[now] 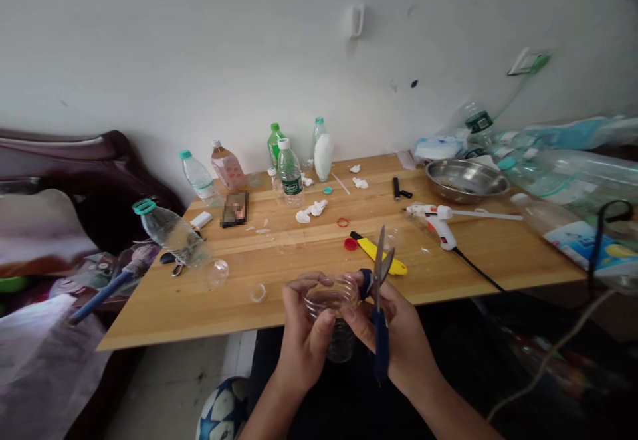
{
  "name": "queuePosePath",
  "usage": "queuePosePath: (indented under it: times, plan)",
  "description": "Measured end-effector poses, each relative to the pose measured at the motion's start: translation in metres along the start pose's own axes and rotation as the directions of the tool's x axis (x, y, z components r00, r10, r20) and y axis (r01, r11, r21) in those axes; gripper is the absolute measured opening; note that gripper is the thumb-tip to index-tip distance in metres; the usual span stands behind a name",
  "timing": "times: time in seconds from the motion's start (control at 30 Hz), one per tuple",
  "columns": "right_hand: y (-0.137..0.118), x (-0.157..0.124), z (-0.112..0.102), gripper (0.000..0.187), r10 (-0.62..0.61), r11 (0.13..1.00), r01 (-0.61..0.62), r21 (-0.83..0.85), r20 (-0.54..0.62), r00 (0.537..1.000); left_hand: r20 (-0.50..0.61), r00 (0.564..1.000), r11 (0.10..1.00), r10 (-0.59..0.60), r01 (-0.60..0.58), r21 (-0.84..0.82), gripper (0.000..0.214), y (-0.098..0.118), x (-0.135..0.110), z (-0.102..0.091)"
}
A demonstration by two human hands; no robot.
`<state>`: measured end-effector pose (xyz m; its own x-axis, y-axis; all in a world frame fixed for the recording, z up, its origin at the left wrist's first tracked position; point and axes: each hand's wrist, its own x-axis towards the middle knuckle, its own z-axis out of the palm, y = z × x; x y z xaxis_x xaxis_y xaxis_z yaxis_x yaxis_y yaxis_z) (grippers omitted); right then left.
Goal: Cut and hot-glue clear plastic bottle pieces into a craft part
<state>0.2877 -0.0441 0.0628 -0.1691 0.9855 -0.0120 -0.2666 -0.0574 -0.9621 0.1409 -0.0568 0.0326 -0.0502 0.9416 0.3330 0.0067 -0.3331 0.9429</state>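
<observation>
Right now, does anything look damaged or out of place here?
The bottle between the left hand and right hand looks cut: its top is wide open, without neck. Crumpled tissues lie scattered, like litter, on the table.

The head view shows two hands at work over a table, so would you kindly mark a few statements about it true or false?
1. The left hand touches the clear container. True.
2. The right hand holds scissors. True.
3. The scissors are shut. False: they are open.
4. The yellow knife lies beside the red cap. True.
5. The bowl stands left of the yellow knife. False: the bowl stands to its right.
</observation>
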Motion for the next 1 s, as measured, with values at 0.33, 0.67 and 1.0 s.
queuePosePath:
  times: [0.33, 0.67, 1.0]
  plan:
    - [0.007, -0.009, -0.001, 0.053, -0.022, 0.999, 0.017, -0.051, -0.1, 0.995, 0.05, 0.998, 0.985, -0.021, 0.03, -0.172, 0.048, 0.005, 0.0, 0.0]
    - [-0.005, -0.01, 0.003, 0.054, 0.023, 1.0, -0.022, 0.005, -0.188, 0.982, -0.007, 0.986, 0.975, -0.168, 0.165, -0.15, 0.048, 0.006, -0.004, 0.003]
    - [-0.002, -0.009, 0.003, 0.058, 0.03, 0.999, -0.025, 0.03, -0.184, 0.982, 0.019, 0.987, 0.982, -0.161, 0.162, -0.094, 0.04, 0.013, -0.009, 0.005]
